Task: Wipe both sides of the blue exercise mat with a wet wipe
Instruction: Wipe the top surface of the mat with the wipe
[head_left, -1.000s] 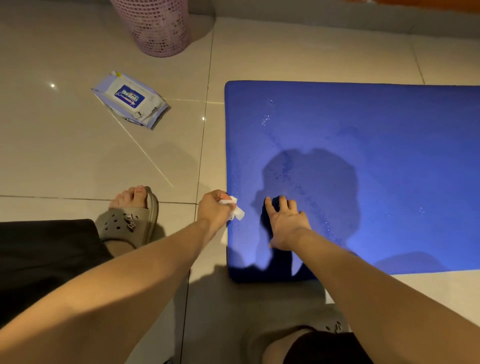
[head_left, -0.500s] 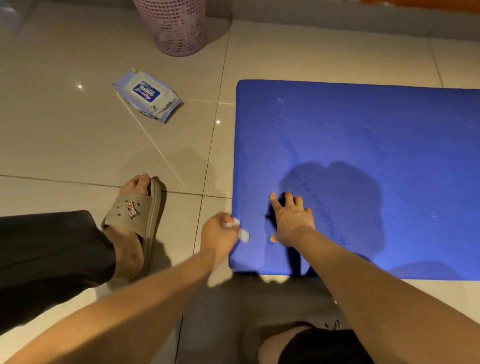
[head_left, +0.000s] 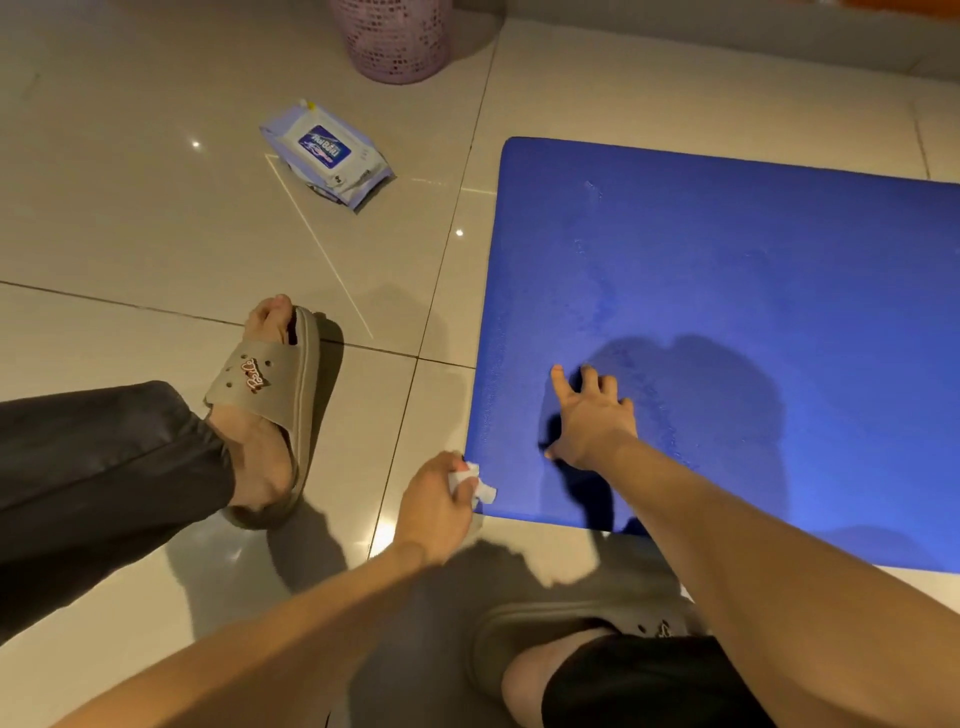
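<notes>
From your head camera: the blue exercise mat (head_left: 753, 312) lies flat on the tiled floor (head_left: 130, 208), filling the right of the frame and running off its right edge, with faint damp streaks on its left part. Your left hand (head_left: 436, 506) curls round a crumpled white wet wipe (head_left: 475, 483), pinching it against the mat's near left corner. Your right hand (head_left: 592, 421) is pressed palm down on the mat just inside that corner, fingers spread. A pack of wet wipes (head_left: 327, 153) sits on the floor to the mat's left, well apart from it, and a pink perforated basket (head_left: 397, 36) stands at the floor's far edge. You wear taupe slippers, the left slipper (head_left: 275, 395) beside your left hand and the right slipper (head_left: 571, 629) just off the mat's near edge.
</notes>
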